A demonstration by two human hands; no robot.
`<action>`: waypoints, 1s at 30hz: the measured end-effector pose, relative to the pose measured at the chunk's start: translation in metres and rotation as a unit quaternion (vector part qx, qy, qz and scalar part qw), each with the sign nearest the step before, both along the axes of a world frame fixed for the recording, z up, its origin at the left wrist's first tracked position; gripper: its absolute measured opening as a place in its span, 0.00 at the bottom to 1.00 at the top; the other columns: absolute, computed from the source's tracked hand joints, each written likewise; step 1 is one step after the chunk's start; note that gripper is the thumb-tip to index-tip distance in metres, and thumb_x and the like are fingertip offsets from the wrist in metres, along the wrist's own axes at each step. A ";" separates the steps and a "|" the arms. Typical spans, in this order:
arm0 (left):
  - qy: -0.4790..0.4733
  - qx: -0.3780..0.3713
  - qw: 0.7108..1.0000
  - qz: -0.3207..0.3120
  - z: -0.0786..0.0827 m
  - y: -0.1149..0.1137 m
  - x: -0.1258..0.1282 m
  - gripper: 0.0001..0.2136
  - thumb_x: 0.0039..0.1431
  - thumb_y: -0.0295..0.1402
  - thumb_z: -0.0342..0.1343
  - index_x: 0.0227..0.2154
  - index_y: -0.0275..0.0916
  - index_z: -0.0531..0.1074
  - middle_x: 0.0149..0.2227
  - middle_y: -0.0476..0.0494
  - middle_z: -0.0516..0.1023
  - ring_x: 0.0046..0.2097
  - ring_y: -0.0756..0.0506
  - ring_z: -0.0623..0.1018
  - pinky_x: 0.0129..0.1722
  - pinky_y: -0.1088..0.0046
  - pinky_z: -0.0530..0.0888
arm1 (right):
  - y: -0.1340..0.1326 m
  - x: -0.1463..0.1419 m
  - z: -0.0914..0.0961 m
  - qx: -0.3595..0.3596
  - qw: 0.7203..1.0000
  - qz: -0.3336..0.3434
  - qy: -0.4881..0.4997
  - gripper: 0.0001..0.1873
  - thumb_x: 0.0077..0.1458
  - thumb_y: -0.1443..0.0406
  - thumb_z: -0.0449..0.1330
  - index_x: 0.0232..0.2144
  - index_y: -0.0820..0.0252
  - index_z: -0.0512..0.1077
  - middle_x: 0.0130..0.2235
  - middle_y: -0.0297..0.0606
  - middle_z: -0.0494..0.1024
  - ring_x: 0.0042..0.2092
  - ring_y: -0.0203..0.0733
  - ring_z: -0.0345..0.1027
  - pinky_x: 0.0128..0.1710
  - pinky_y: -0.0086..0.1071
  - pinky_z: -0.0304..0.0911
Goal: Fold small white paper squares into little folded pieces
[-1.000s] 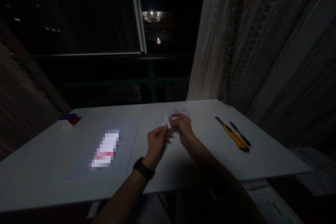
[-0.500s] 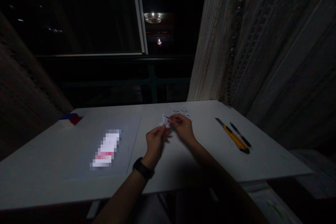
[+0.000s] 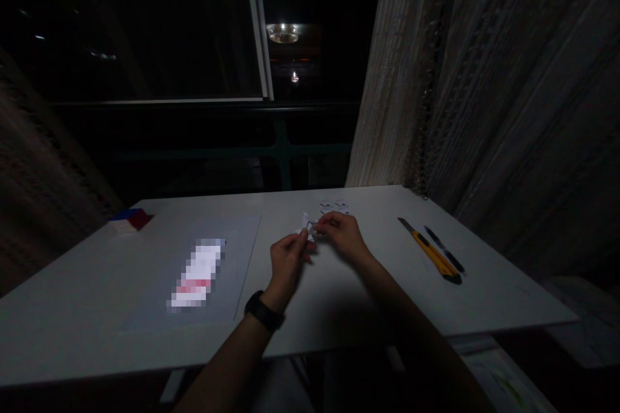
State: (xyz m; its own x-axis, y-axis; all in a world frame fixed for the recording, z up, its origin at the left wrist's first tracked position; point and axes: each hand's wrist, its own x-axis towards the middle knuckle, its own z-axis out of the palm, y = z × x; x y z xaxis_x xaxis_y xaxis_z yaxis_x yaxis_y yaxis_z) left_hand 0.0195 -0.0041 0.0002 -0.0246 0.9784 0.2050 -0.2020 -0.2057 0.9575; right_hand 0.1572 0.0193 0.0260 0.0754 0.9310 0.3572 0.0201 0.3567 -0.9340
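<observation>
A small white piece of paper (image 3: 306,224) is held just above the white table (image 3: 339,297) between both hands. My left hand (image 3: 287,263), with a dark watch on its wrist, pinches the paper's lower edge. My right hand (image 3: 345,234) pinches its right side with fingertips closed. Several small printed paper cut-outs (image 3: 334,206) lie on the table just beyond the hands.
A yellow utility knife (image 3: 431,251) and a black pen (image 3: 444,249) lie at the right. A large sheet (image 3: 232,251) with a pixelated patch covers the left part. A red and blue block (image 3: 130,218) sits at the far left. A curtain (image 3: 484,77) hangs at the right, before a dark window.
My right hand has shifted slightly right and turned while working the paper. The paper has changed shape a little between the fingers. The left hand has barely moved.
</observation>
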 end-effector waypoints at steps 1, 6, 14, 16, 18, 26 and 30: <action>0.009 0.007 1.000 0.006 0.001 0.000 0.000 0.17 0.46 0.45 0.58 0.23 0.31 0.74 0.22 0.41 0.76 0.21 0.51 0.72 0.18 0.78 0.66 | 0.000 -0.001 -0.001 -0.005 1.000 0.003 0.002 0.10 0.35 0.61 0.66 0.19 0.60 0.72 0.20 0.32 0.73 0.25 0.38 0.68 0.26 0.31 0.62; 0.079 0.013 0.995 0.063 0.005 -0.004 0.003 0.18 0.49 0.46 0.55 0.22 0.32 0.74 0.19 0.45 0.74 0.18 0.53 0.67 0.17 0.79 0.64 | 0.000 -0.005 -0.004 -0.021 0.999 -0.027 0.024 0.10 0.34 0.61 0.67 0.18 0.61 0.71 0.19 0.33 0.73 0.24 0.38 0.67 0.25 0.31 0.61; 0.114 0.031 0.989 0.092 0.004 -0.007 0.006 0.19 0.50 0.47 0.53 0.22 0.34 0.73 0.20 0.46 0.74 0.18 0.53 0.68 0.17 0.78 0.64 | -0.003 -0.017 -0.010 -0.020 0.994 -0.081 0.063 0.13 0.33 0.60 0.67 0.18 0.60 0.68 0.19 0.33 0.72 0.23 0.38 0.67 0.24 0.31 0.62; 0.114 0.030 0.988 0.097 0.004 -0.006 0.006 0.19 0.50 0.48 0.53 0.21 0.34 0.72 0.20 0.46 0.74 0.17 0.53 0.67 0.17 0.78 0.64 | -0.004 -0.017 -0.010 -0.017 0.995 -0.067 0.069 0.14 0.33 0.59 0.67 0.21 0.60 0.69 0.19 0.33 0.73 0.23 0.38 0.68 0.24 0.31 0.62; 0.111 0.030 0.989 0.097 0.005 -0.006 0.006 0.19 0.51 0.47 0.52 0.21 0.34 0.72 0.19 0.47 0.73 0.17 0.53 0.67 0.17 0.78 0.64 | -0.004 -0.015 -0.010 -0.023 0.995 -0.038 0.086 0.17 0.31 0.60 0.68 0.26 0.59 0.68 0.20 0.31 0.73 0.24 0.38 0.68 0.25 0.30 0.62; 0.094 0.036 0.992 0.070 0.000 -0.005 0.007 0.19 0.50 0.48 0.52 0.22 0.34 0.72 0.19 0.46 0.72 0.18 0.52 0.67 0.17 0.78 0.64 | -0.006 -0.012 -0.004 -0.069 0.988 -0.016 0.134 0.21 0.27 0.61 0.69 0.25 0.58 0.65 0.17 0.29 0.73 0.20 0.37 0.66 0.23 0.30 0.60; 0.096 0.032 0.992 0.071 -0.001 -0.005 0.007 0.18 0.50 0.47 0.53 0.22 0.34 0.72 0.20 0.46 0.73 0.18 0.52 0.68 0.17 0.78 0.65 | -0.008 -0.015 -0.002 -0.084 0.984 -0.031 0.153 0.22 0.26 0.62 0.69 0.24 0.58 0.62 0.17 0.28 0.72 0.20 0.35 0.65 0.22 0.28 0.59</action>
State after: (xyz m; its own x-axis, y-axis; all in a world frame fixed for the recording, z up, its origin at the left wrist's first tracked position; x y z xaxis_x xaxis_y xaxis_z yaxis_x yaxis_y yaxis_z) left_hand 0.0269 -0.0092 -0.0005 -0.1154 0.9526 0.2815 0.0185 -0.2812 0.9595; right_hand 0.1423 0.0116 0.0237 0.2136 0.9652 0.1508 -0.2547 0.2041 -0.9452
